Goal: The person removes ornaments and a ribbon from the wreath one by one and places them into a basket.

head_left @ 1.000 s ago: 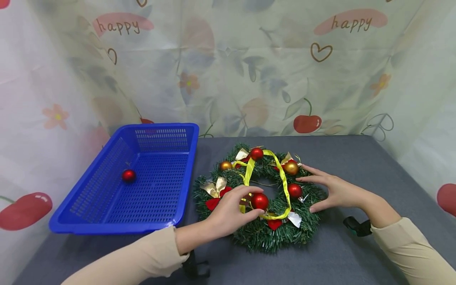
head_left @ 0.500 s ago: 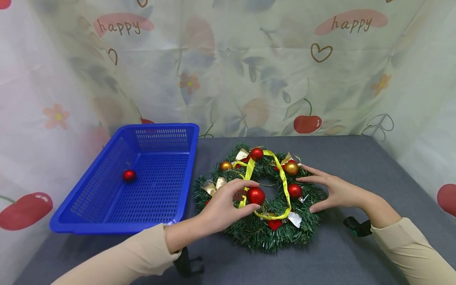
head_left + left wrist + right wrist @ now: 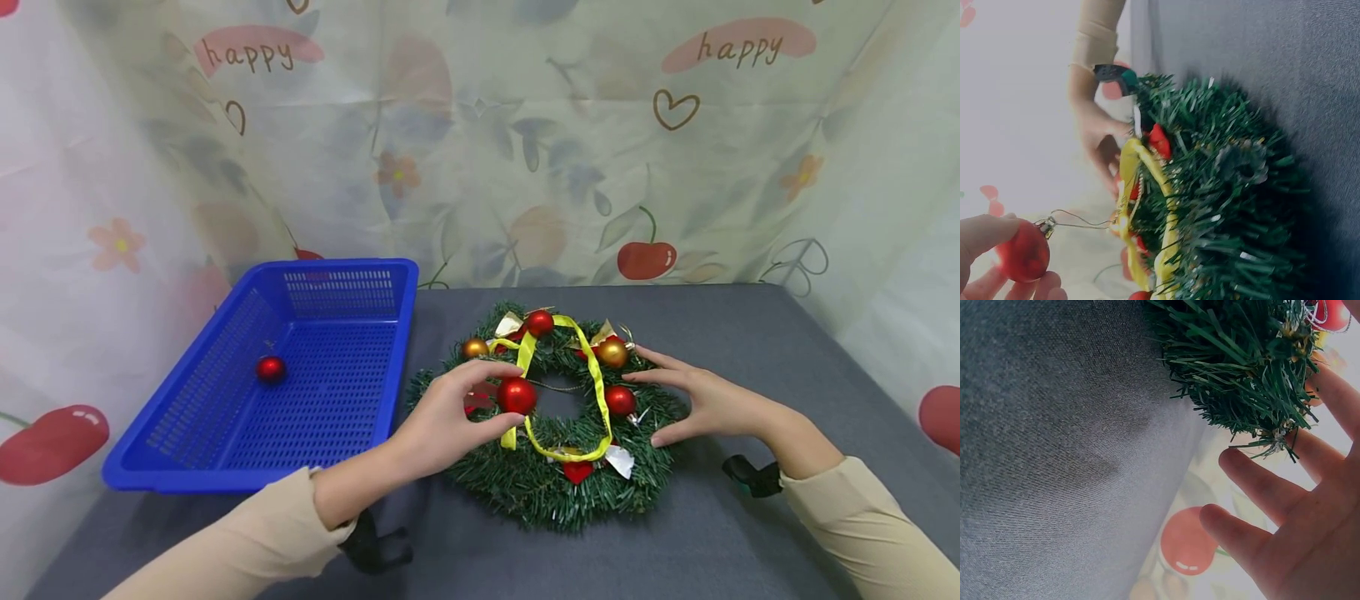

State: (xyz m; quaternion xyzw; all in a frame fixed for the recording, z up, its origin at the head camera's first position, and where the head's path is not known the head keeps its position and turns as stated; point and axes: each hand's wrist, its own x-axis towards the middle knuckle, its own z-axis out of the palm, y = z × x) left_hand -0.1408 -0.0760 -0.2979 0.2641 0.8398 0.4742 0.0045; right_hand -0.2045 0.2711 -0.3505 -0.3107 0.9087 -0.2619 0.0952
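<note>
My left hand (image 3: 450,412) pinches a shiny red Christmas ball (image 3: 517,395) between thumb and fingers, above the left part of a green tinsel wreath (image 3: 570,500). In the left wrist view the red ball (image 3: 1024,251) shows its silver cap and a thin hanging loop, apart from the wreath. Spread fingers of my right hand (image 3: 712,407) lie at the wreath's right edge. The right wrist view shows these fingers (image 3: 1266,484) extended beside the tinsel. The wreath bears a yellow ribbon (image 3: 597,383), a red ball (image 3: 620,401), a gold ball (image 3: 613,352) and bows.
A blue plastic basket (image 3: 258,479) stands on the grey table (image 3: 720,325) to the left, with one red ball (image 3: 271,369) inside. Behind the table hangs a patterned curtain (image 3: 480,167).
My left hand has moved left and slightly up with the red ball, away from the wreath's front middle. The right hand and wreath have stayed in place.
</note>
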